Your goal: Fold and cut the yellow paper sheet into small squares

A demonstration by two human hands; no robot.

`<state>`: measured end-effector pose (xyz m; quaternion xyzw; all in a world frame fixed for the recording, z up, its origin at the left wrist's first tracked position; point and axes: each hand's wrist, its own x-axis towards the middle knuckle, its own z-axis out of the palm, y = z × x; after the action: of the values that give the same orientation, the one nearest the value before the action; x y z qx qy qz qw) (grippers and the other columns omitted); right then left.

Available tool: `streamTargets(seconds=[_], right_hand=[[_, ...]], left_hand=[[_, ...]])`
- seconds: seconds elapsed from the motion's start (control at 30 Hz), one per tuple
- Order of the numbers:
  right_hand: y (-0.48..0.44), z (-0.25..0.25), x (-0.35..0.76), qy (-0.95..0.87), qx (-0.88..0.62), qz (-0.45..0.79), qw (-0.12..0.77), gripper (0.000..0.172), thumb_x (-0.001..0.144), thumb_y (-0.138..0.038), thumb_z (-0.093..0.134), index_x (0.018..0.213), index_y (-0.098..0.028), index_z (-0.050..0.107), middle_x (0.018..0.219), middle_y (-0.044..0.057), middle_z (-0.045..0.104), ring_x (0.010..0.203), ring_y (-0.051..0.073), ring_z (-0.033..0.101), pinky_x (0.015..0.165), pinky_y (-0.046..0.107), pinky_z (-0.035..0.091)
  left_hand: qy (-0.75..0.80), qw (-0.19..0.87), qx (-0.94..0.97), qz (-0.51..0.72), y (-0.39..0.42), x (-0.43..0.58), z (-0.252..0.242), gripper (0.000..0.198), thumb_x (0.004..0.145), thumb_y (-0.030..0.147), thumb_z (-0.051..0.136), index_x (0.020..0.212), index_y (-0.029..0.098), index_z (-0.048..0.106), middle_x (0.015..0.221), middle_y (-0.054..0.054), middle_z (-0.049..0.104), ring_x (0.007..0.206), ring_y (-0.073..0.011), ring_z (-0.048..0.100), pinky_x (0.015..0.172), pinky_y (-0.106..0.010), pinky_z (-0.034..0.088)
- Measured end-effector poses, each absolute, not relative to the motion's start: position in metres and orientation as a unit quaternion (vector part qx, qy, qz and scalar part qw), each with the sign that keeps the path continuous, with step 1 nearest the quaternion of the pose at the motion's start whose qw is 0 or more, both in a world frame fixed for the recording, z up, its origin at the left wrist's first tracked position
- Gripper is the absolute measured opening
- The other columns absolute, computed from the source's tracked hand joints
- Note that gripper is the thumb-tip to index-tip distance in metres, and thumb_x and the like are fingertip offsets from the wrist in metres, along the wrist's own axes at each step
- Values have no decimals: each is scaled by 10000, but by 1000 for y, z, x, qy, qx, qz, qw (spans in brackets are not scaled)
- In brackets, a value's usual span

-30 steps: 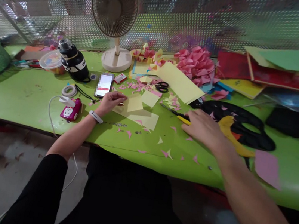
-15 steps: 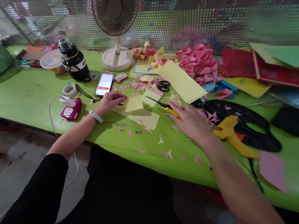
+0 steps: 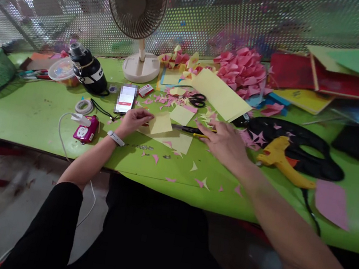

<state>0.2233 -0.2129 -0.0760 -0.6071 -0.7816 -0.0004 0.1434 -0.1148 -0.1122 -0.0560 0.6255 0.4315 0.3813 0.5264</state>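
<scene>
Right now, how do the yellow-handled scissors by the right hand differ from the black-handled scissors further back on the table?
The yellow-handled scissors lie beside the near paper squares, blades pointing left, with the right hand over their handles. The black-handled scissors lie untouched further back among pink scraps. The handles differ too: yellow on one, black on the other. Both pairs lie flat on the green table.

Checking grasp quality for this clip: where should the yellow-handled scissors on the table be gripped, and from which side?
Probably by the yellow handles, from the right: the scissors lie flat, blades pointing left, handles under the right hand.
</scene>
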Motion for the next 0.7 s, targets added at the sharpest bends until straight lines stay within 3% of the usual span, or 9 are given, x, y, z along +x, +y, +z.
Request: streamTargets(seconds=[0.2, 0.3, 0.37, 0.5, 0.6, 0.7], right_hand=[[-212, -74, 225, -790, -589, 67, 158, 503, 969, -188, 689, 1438, -368, 708, 1329, 117, 701, 1247, 372, 631, 1052, 631, 567], [-210, -73, 227, -806, -570, 68, 146, 500, 993, -252, 681, 1484, -347, 675, 1295, 133, 719, 1199, 367, 654, 1005, 605, 594], [-209, -74, 230, -817, -559, 53, 136, 505, 1009, -284, 663, 1512, -330, 650, 1268, 137, 727, 1152, 354, 670, 983, 587, 604], [-207, -76, 235, -831, -541, 40, 125, 499, 1041, -346, 626, 1539, -320, 620, 1195, 122, 738, 1082, 322, 681, 929, 539, 622], [-208, -78, 238, -830, -541, 47, 127, 462, 1060, -389, 590, 1519, -365, 637, 1165, 108, 739, 1061, 316, 676, 870, 515, 636], [-212, -78, 240, -834, -537, 50, 120, 448, 1071, -395, 567, 1505, -332, 656, 1173, 120, 736, 1078, 322, 669, 889, 532, 623]], left_hand=[[435, 455, 697, 344, -116, -115, -60, 212, 875, 324, 851, 963, 137, 802, 933, -105, 812, 801, -176, 765, 761, -313, 644], [444, 310, 785, 301, -121, -114, -55, 330, 860, 300, 884, 1155, 179, 800, 1066, -113, 820, 901, -218, 791, 843, -355, 641], [418, 192, 850, 257, -125, -113, -47, 366, 915, 289, 835, 1268, 216, 770, 1289, -127, 777, 1124, -267, 770, 989, -432, 615], [282, 85, 949, 114, -131, -113, -31, 292, 1088, 295, 571, 1320, 257, 744, 1627, -66, 549, 1545, -259, 486, 1279, -536, 395], [231, 79, 970, 12, -135, -118, -28, 423, 1116, 380, 504, 1518, 288, 599, 1731, -27, 386, 1650, -226, 284, 1364, -521, 221], [228, 92, 968, -51, -142, -126, -33, 543, 1145, 460, 383, 1661, 293, 401, 1775, -25, 266, 1673, -210, 187, 1381, -489, 115]])
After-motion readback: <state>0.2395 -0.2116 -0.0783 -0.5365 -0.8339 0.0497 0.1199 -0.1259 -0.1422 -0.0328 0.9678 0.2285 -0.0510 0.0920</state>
